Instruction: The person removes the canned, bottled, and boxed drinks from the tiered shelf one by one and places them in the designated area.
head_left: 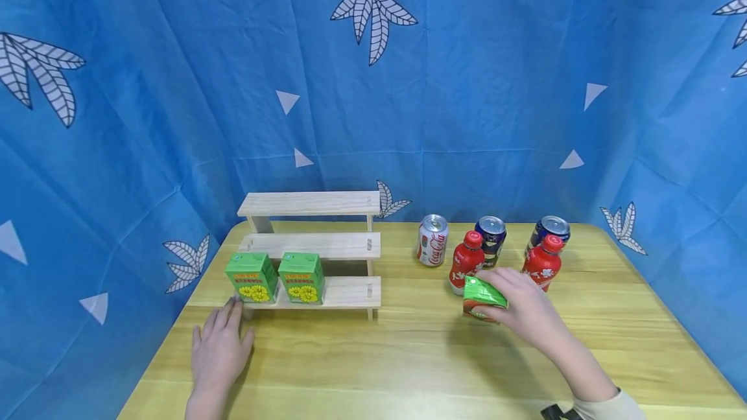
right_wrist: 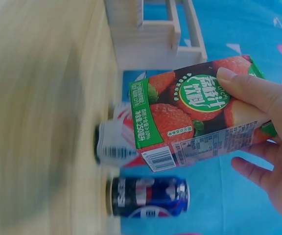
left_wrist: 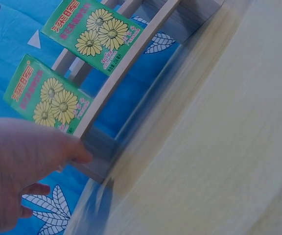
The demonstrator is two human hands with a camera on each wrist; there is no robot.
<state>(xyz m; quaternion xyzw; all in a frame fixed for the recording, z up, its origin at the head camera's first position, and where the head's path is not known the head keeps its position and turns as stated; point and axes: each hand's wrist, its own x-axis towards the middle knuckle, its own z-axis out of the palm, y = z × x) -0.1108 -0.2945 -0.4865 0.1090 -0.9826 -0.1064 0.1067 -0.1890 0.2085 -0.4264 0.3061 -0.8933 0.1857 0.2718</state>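
Right hand (head_left: 522, 303): fingers and thumb pinch a juice box (right_wrist: 185, 117), red fruit and green trim on its face. Box held slightly tilted, clear of the counter (head_left: 403, 368), just in front of the left red bottle (head_left: 467, 259), right of the rack.

Left hand (head_left: 220, 350): low at the front left end of the wooden rack (head_left: 318, 245), fingers extended and loose, gripping nothing. Fingertips close to the lowest tier; cannot tell if they touch it.

Rack has three stepped tiers. Two green cartons on the lowest, side by side with a small gap: left carton (head_left: 251, 277), right carton (head_left: 301, 279), both upright, yellow flowers facing out.

Right part of counter: white-and-red Coke can (head_left: 432, 242) upright, nearest the rack. Left blue can (head_left: 491, 235) behind the left red bottle; right blue can (head_left: 547, 231) behind the right red bottle (head_left: 544, 263), whose lower part the right hand partly hides. Blue curtain (head_left: 467, 115) behind, white leaf prints.
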